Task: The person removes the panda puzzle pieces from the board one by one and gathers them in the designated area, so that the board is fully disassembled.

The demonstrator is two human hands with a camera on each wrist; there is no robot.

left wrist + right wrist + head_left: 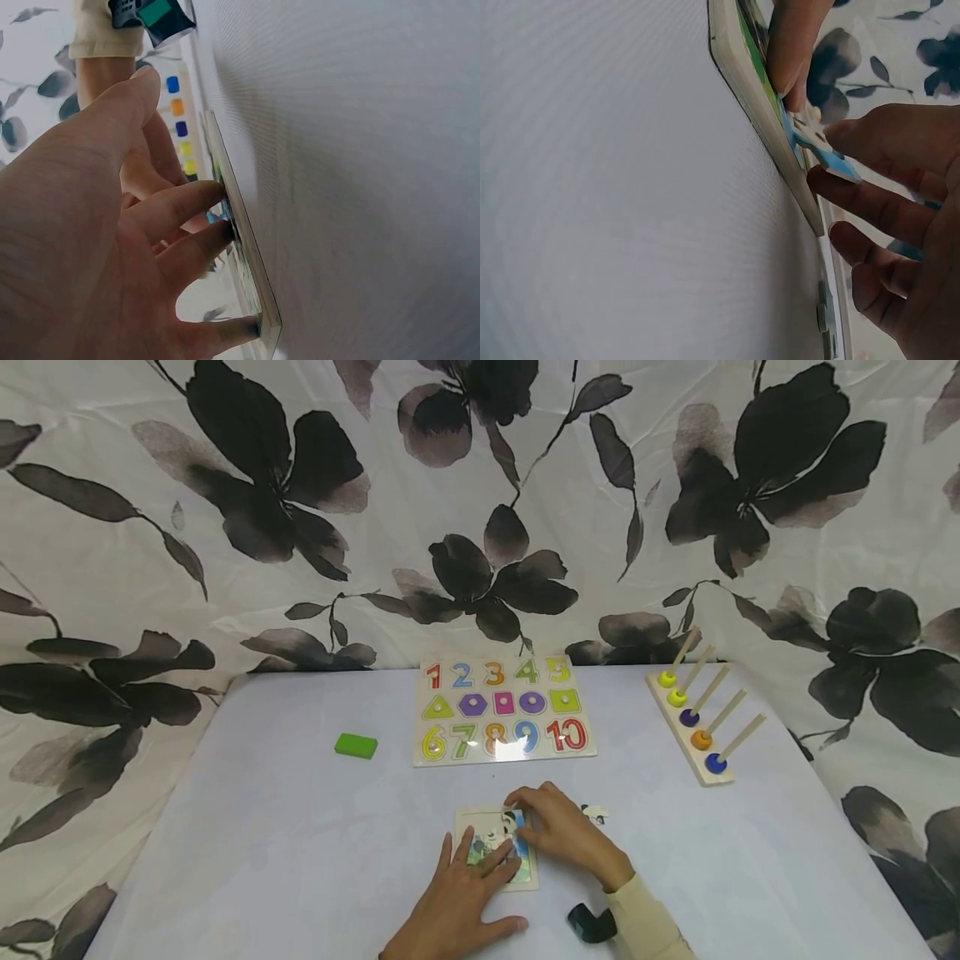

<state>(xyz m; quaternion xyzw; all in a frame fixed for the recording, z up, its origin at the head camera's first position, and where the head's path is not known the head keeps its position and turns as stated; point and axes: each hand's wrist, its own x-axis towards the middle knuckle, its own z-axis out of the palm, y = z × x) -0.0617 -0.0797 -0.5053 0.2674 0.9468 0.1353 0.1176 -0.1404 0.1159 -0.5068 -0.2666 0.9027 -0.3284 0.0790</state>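
Note:
A small framed jigsaw puzzle point(467, 817) lies near the front of the table, its picture partly hidden by both hands. With spread fingers, my left hand point(465, 897) rests on the puzzle; in the left wrist view its fingertips touch the picture surface. My right hand point(567, 833) is at the upper right corner of the frame. Between its thumb and index finger it pinches a blue and white puzzle piece point(831, 159), which is tilted up from the frame in the right wrist view. Another loose puzzle piece point(595, 814) lies just right of that hand.
A number and shape board point(491, 760) lies behind the puzzle. To its left is a green block point(356, 745); at the right stands a peg rack point(686, 739) with coloured beads. A black curved object point(592, 924) is by the right sleeve. Floral cloth hangs behind.

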